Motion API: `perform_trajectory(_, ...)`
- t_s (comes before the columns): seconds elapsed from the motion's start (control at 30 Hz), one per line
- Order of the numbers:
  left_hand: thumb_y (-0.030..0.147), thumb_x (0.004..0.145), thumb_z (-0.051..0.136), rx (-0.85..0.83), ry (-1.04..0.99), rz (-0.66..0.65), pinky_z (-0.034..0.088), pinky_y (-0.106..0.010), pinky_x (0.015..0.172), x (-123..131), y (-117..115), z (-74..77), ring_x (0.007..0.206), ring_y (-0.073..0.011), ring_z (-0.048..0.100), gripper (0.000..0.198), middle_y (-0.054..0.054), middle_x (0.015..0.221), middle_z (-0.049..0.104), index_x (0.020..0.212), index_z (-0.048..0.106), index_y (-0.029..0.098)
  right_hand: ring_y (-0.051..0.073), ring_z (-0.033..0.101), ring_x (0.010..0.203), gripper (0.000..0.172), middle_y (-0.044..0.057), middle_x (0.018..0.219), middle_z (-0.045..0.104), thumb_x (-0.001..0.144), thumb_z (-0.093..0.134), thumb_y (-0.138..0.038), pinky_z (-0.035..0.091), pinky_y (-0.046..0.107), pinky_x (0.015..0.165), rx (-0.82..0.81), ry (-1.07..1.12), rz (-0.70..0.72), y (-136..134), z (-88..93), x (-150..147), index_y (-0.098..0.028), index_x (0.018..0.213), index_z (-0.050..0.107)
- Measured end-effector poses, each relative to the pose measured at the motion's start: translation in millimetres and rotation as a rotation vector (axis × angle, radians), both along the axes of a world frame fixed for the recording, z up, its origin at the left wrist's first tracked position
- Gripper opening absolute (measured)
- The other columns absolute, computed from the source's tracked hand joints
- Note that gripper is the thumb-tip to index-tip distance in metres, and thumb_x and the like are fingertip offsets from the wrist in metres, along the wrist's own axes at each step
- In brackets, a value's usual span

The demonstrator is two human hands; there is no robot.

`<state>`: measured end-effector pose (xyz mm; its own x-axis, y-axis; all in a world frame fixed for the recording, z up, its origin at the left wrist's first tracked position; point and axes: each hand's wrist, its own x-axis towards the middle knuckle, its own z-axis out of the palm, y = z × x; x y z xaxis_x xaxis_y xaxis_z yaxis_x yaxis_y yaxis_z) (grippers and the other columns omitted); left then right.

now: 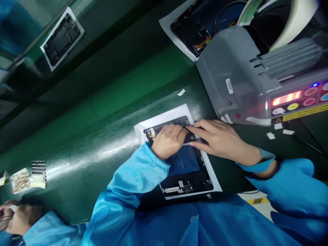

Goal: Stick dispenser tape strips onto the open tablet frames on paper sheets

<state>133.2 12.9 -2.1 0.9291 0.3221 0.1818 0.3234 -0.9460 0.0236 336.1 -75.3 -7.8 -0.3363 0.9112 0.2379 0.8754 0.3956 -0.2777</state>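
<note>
The left forearm, in a light blue sleeve (138, 171), slants in from the near left, the wrist bent so that the left hand (169, 140) lies back-up over the far half of an opened tablet (185, 162). Its fingers are curled under and pressed close together, tips toward the tablet's far right corner; the hand hides what lies beneath them, so I cannot tell whether they pinch anything.

The right hand (217, 138) comes in from the right, palm down and fairly level, the forearm running back to the near right. Its fingers are loosely extended and slightly apart. The index reaches across the tablet's right side, its tip beside the left fingertips, while the thumb stands apart from it, nearer, its tip over the tablet; no grip on a part can be made out.

The tablet lies on a white sheet (164, 116) on the green surface (123, 119), its length running from near to far. A grey tape machine (230, 65) stands at the right, beyond the right hand, with a scrap of paper (181, 92) to its left. At the near left edge is a co-worker's hand (24, 218).
</note>
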Motion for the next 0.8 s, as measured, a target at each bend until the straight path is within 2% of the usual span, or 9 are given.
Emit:
perform_trajectory(0.17,0.015,0.104,0.042,-0.018,-0.058,0.013,0.049,-0.031,0.074,2,-6,-3.2,0.079,-0.0185,0.062,0.025,-0.008,0.091,0.068,0.101,0.066,0.011,0.019,0.060,0.085,0.041,0.007,0.104,0.065,0.098,0.054,-0.045,0.046,0.035,0.076,-0.002,0.020,-0.001,1,-0.7,0,-0.015,0.125,0.062)
perform_trajectory(0.33,0.014,0.101,0.049,-0.021,-0.121,0.040,0.048,-0.031,0.070,5,-11,-2.5,0.075,-0.0186,0.061,0.018,-0.006,0.084,0.067,0.096,0.065,0.012,0.019,0.059,0.086,0.040,0.008,0.105,0.065,0.099,0.053,-0.043,0.045,0.034,0.076,-0.006,0.036,0.010,1,1.2,-1,-0.014,0.125,0.062)
perform_trajectory(0.5,0.014,0.101,0.052,-0.002,-0.098,0.033,0.046,-0.031,0.069,3,-12,4.9,0.073,-0.0178,0.059,0.015,-0.006,0.084,0.067,0.097,0.066,0.011,0.019,0.058,0.085,0.043,0.008,0.105,0.067,0.099,0.052,-0.044,0.044,0.034,0.074,0.001,-0.066,0.028,-1,6.1,-2,-0.012,0.126,0.062)
perform_trajectory(0.8,0.012,0.098,0.055,0.001,-0.188,0.098,0.046,-0.030,0.067,4,-14,3.8,0.071,-0.0165,0.057,0.013,-0.004,0.081,0.068,0.094,0.068,0.013,0.019,0.056,0.084,0.044,0.009,0.103,0.069,0.102,0.046,-0.043,0.044,0.033,0.073,0.080,-0.124,0.057,-3,10.2,-3,-0.009,0.125,0.063)
